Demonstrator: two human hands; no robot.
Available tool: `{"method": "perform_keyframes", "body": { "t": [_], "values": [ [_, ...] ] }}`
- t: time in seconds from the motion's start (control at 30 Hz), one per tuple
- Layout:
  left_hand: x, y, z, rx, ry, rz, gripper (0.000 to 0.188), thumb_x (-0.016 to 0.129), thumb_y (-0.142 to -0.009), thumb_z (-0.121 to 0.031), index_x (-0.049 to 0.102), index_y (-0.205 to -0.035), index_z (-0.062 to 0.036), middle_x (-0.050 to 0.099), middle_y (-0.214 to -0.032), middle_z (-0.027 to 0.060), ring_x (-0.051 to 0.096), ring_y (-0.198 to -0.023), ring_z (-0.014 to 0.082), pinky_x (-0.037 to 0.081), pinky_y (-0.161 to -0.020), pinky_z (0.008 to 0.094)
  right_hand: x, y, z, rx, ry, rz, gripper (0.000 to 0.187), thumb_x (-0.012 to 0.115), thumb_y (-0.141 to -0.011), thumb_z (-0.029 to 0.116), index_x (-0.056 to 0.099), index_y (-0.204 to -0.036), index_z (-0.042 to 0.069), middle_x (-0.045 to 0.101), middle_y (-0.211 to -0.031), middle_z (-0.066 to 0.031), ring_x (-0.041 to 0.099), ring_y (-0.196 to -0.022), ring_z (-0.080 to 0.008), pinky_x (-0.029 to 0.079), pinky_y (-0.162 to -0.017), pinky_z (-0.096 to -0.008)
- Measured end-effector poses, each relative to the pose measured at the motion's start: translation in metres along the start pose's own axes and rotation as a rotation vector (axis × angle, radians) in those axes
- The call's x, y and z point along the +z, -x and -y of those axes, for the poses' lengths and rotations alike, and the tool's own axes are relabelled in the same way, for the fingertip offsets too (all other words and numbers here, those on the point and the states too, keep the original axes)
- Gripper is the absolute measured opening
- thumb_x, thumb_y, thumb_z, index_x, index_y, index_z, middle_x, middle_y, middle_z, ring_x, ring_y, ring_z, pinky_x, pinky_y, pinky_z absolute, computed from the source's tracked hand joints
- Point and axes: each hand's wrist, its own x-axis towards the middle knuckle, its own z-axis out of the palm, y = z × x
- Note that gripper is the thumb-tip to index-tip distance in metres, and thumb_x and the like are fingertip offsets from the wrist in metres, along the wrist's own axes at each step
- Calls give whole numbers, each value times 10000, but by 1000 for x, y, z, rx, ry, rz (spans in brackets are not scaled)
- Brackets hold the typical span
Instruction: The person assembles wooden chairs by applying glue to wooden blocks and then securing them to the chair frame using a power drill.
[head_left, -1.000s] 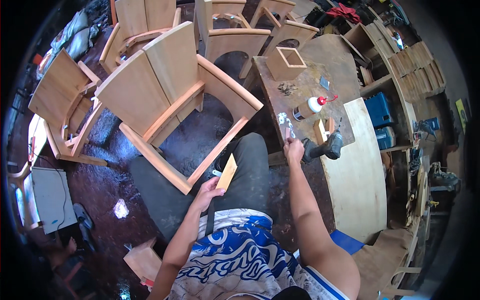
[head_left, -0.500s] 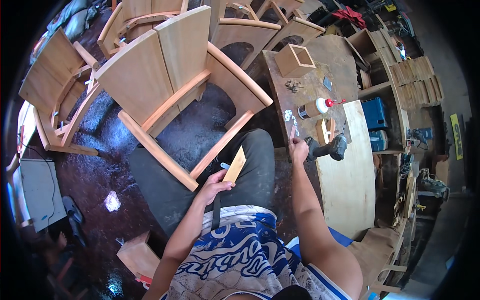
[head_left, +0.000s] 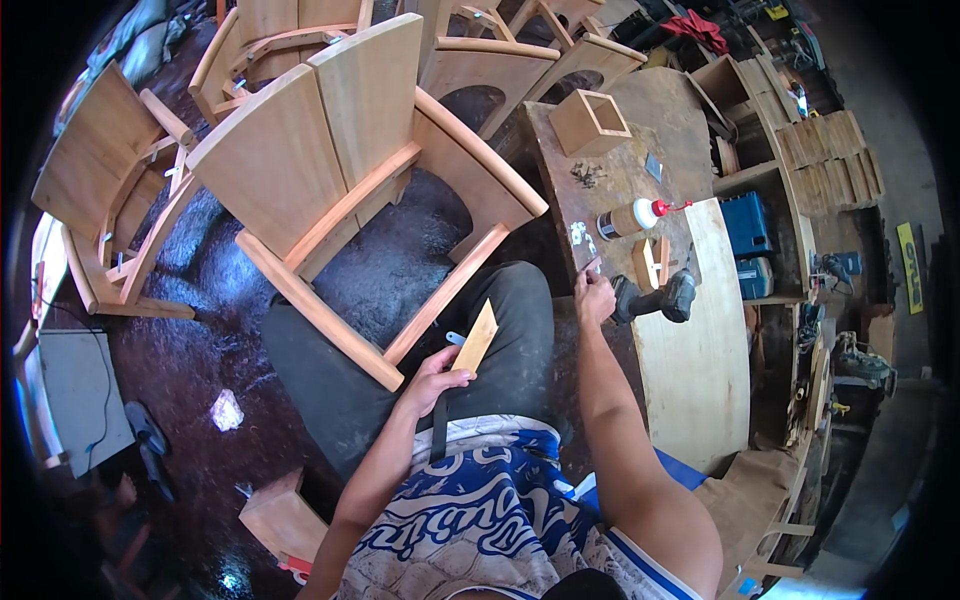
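My left hand (head_left: 435,382) is closed around a small wooden block (head_left: 475,342) with a slanted end, held above my lap. A pale blue tip (head_left: 455,339) shows beside the block; what it belongs to is hidden. My right hand (head_left: 596,298) pinches a thin strip (head_left: 594,265) at the workbench's near left edge. The strip's tip is at white glue (head_left: 581,240) smeared on the bench. A wooden chair frame (head_left: 330,180) leans tilted against my legs, its lower rail near my left hand.
On the workbench (head_left: 640,140) are a glue bottle (head_left: 625,219) with a red cap, a cordless drill (head_left: 660,297), small wood blocks (head_left: 652,262) and a hollow wooden box (head_left: 590,122). More chair frames (head_left: 110,180) stand left and behind. Shelves (head_left: 790,200) line the right.
The right hand and its strip have shifted slightly, the strip tilting to the right. The left hand with the wooden block has moved a little right and down.
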Motion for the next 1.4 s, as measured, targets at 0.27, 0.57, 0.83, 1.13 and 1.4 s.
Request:
{"method": "perform_keyframes", "body": {
  "t": [0.27,0.57,0.83,1.13,1.4],
  "values": [
    [-4,1,1,-20,10,-4,546,678,-876,-134,498,-1381,-24,631,-1192,67,653,-1033,167,500,-853,277,9,-37,27,-224,-106,-408,142,660,-895,259,749,-886,148,673,-815,-87,669,-715,-316,525,-612,-433],
    [-2,-1,-5,-33,38,-10,490,684,-854,-134,533,-1302,-4,628,-1131,74,648,-999,159,483,-802,260,29,-47,49,-439,120,-129,185,660,-838,283,721,-857,109,679,-799,-122,691,-706,-320,555,-595,-436],
    [0,-3,-4,-8,67,-20,487,660,-845,-105,513,-1298,-10,614,-1118,84,642,-987,175,483,-809,276,16,-79,61,-80,-215,-87,236,632,-865,305,776,-908,124,729,-884,-150,704,-817,-361,554,-771,-491],
    [-1,-5,-1,-28,-270,-108,615,686,-767,-126,475,-1333,-9,581,-1269,130,623,-1091,240,491,-927,359,48,-230,62,-329,-89,55,447,625,-789,86,629,-1233,134,715,-1013,-201,684,-965,-397,542,-859,-504],
    [50,-54,-82,104,-1124,-211,612,715,-851,-413,543,-1264,5,678,-1006,249,664,-928,423,521,-789,462,61,-239,70,-454,155,198,427,658,-781,71,575,-1198,108,718,-938,-214,706,-893,-390,570,-782,-498]
  ]
}}
